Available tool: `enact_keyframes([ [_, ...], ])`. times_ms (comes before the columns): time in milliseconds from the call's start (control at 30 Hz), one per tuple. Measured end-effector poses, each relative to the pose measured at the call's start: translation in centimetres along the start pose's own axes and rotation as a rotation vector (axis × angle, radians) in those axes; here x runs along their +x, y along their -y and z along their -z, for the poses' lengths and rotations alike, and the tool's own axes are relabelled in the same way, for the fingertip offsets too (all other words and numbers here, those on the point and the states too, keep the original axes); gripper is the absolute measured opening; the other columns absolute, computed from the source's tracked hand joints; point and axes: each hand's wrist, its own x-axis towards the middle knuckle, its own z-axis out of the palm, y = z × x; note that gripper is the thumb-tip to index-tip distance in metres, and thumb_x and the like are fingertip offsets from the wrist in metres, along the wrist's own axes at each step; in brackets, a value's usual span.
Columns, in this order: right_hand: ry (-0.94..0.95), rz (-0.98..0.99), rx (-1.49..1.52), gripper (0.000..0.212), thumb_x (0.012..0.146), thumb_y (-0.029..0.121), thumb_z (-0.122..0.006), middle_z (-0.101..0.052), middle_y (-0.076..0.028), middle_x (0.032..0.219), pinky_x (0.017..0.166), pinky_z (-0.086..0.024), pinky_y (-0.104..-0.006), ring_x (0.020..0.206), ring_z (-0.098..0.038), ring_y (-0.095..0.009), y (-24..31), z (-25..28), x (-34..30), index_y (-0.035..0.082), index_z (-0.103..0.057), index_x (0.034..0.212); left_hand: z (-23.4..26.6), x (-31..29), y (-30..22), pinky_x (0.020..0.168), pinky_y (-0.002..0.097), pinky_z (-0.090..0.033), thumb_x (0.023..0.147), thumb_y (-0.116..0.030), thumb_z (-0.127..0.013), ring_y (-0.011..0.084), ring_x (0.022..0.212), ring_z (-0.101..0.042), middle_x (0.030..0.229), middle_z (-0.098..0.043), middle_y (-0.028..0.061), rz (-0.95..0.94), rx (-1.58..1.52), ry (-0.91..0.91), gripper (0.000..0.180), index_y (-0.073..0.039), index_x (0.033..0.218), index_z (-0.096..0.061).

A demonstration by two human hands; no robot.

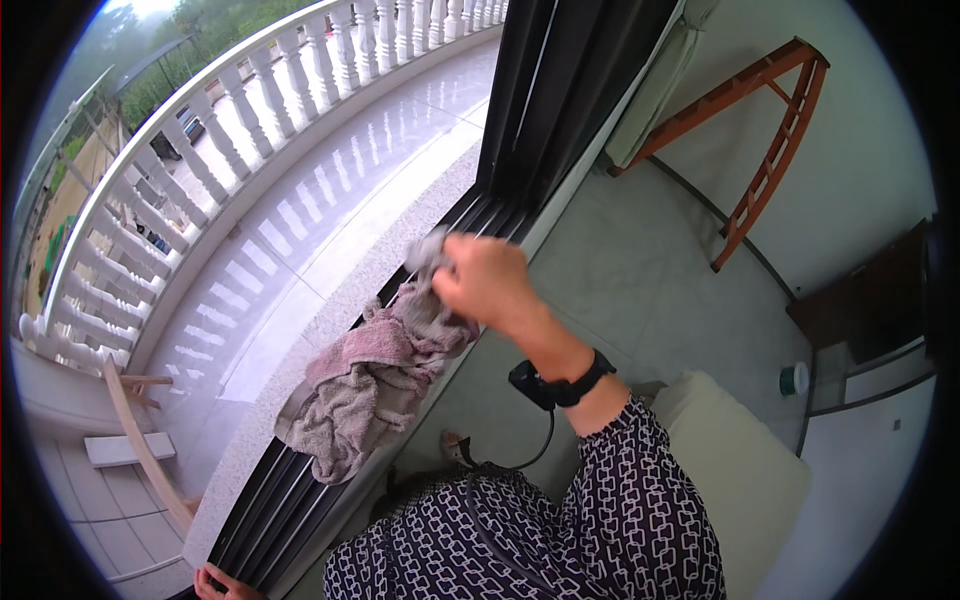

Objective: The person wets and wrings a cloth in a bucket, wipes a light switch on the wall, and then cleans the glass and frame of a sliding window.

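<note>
My right hand (pixel 490 283) is closed on one end of a crumpled towel (pixel 365 385), greyish and faded pink. That end is bunched up in my fingers, while the rest drapes over the black sliding-door track (pixel 270 515) and its stone sill (pixel 330 320). At the lower left, my left hand (pixel 228 585) shows only in part. Its fingers lie slightly apart at the near end of the track, with no object seen in them. A black band with a small cabled box (pixel 535 385) is strapped on my right wrist.
Black door panels (pixel 540 100) stand at the track's far end. Outside, a white balustrade (pixel 210 185) curves round a tiled balcony, with a wooden frame (pixel 145 440) at the left. Indoors are an orange ladder (pixel 770 185), a pale covered piece (pixel 735 460) and a small tub (pixel 794 379).
</note>
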Motion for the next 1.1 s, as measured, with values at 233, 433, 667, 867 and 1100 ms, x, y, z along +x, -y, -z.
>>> enact_keyframes([
  [233, -0.045, -0.181, -0.362, 0.031, 0.082, 0.03, -0.058, -0.069, -0.017, 0.079, 0.07, -0.055, -0.0512, 0.075, -0.068, -0.038, -5.8, -2.6, 6.6, 0.003, -0.068, 0.094, -1.4, 0.7, 0.5, 0.077, 0.0433, -0.05, 0.091, -0.037, -0.07, 0.0348, 0.081, -0.06, 0.087, -0.066, 0.0193, -0.063, -0.074, 0.007, 0.038, 0.001, 0.087, -0.068],
  [433, 0.258, 0.341, 0.263, 0.028, 0.081, 0.033, -0.059, -0.068, -0.015, 0.077, 0.068, -0.056, -0.0472, 0.072, -0.068, -0.035, 7.7, -6.1, -2.3, 0.006, -0.064, 0.082, -2.1, 1.8, 1.5, 0.073, 0.0445, -0.048, 0.091, -0.039, -0.07, 0.0353, 0.075, -0.058, 0.079, -0.064, 0.0175, -0.128, -0.026, -0.049, 0.041, 0.0, 0.078, -0.066],
  [667, -0.331, 0.031, -0.049, 0.017, 0.082, 0.019, -0.067, -0.064, -0.015, 0.08, 0.057, -0.054, -0.0479, 0.067, -0.066, -0.037, -0.3, -2.0, 1.7, 0.006, -0.058, 0.088, -5.9, -0.5, 8.8, 0.091, 0.0392, -0.047, 0.096, -0.016, -0.065, 0.0306, 0.099, -0.061, 0.103, -0.065, 0.0151, -0.008, -0.094, 0.101, 0.018, 0.003, 0.098, -0.067],
  [867, -0.277, -0.034, -0.306, 0.031, 0.09, 0.035, -0.064, -0.057, -0.012, 0.095, 0.082, -0.049, -0.0489, 0.103, -0.057, -0.034, -5.3, -2.5, -0.7, 0.004, -0.062, 0.086, -5.7, -2.0, 9.0, 0.091, 0.04, -0.047, 0.094, -0.018, -0.067, 0.0308, 0.098, -0.06, 0.1, -0.065, 0.0144, 0.026, -0.133, 0.136, 0.019, 0.001, 0.095, -0.066],
  [1100, -0.209, 0.41, -0.205, 0.055, 0.086, 0.052, -0.066, -0.055, -0.017, 0.11, 0.091, -0.04, -0.049, 0.108, -0.051, -0.036, 6.5, -3.0, -8.4, -0.003, -0.062, 0.083, -5.5, -3.2, 3.6, 0.09, 0.042, -0.046, 0.086, -0.016, -0.073, 0.0318, 0.095, -0.06, 0.095, -0.066, 0.0124, -0.047, -0.175, 0.001, 0.016, -0.003, 0.089, -0.064],
])
